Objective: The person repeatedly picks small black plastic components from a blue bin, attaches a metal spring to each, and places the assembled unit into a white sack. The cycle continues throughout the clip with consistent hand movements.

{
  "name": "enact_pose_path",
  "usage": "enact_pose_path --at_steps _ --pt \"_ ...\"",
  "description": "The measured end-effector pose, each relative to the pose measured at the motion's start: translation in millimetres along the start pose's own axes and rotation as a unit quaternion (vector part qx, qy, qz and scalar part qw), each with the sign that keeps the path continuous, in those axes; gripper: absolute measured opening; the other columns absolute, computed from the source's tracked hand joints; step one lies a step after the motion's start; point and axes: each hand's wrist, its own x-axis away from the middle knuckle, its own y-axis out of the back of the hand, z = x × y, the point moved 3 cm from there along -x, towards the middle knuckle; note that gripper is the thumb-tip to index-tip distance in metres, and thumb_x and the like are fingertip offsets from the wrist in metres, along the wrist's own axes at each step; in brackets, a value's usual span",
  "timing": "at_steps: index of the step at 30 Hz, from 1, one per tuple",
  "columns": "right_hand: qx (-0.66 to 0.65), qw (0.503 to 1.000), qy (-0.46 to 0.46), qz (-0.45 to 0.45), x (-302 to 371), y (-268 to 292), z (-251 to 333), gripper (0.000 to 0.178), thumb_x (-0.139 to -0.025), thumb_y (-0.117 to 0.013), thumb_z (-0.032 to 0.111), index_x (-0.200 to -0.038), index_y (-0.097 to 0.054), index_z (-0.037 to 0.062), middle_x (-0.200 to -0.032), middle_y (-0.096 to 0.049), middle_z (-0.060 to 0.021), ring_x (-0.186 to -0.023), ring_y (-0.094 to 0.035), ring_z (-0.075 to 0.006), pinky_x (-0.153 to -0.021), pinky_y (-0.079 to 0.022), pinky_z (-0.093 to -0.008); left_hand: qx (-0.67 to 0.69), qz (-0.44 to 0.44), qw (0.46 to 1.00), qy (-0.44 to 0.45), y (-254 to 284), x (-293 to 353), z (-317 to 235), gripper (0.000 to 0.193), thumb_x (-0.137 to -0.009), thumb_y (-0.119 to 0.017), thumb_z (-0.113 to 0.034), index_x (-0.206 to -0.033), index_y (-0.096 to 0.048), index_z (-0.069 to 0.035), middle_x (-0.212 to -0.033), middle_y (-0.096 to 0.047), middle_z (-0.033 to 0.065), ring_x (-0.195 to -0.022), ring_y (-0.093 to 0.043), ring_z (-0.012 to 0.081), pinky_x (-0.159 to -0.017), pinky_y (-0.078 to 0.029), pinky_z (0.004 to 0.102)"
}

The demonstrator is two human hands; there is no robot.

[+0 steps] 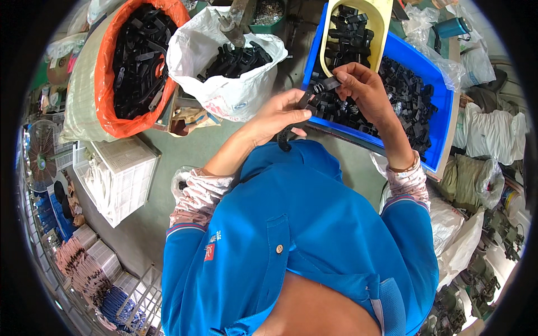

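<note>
Single head view: wide fisheye, left one of a pair, worn on the person's head, looking steeply down. Upright, unmirrored. Blue shirt (330, 224) fills 6 o'clock, nearest the lens; left hand (279, 115) at 12, right hand (365, 92) between 1 and 2, mid-range. Fan (42, 157) at 9, farther off. Straight edges bend peripherally.
</note>
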Motion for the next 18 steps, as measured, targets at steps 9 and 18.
enact_pose_path --at_steps 9,18 --pt "0.115 0.993 0.023 0.021 6.0 -5.1 7.5 0.022 -0.089 -0.071 0.018 -0.101 -0.068 -0.0001 -0.081 -0.066 -0.0032 -0.068 -0.059 -0.0088 -0.063 -0.049 -0.0227 0.042 0.049 0.998 0.005 -1.3 0.0 4.9 0.039 -0.096 -0.059 -0.018 -0.13 -0.051 -0.001 -0.121 -0.062 0.0158 -0.102 -0.065 0.0232 -0.079 -0.058 0.0371" --pt "0.133 0.99 0.033 0.032 7.0 -14.2 4.3 0.021 -0.086 -0.074 0.016 -0.097 -0.066 -0.0001 -0.083 -0.067 -0.0036 -0.068 -0.059 -0.0087 -0.062 -0.049 -0.0227 0.031 0.036 0.999 -0.004 -5.5 -3.6 3.0 0.038 -0.096 -0.059 -0.019 -0.128 -0.051 -0.001 -0.12 -0.063 0.0147 -0.102 -0.065 0.0226 -0.077 -0.057 0.0354"
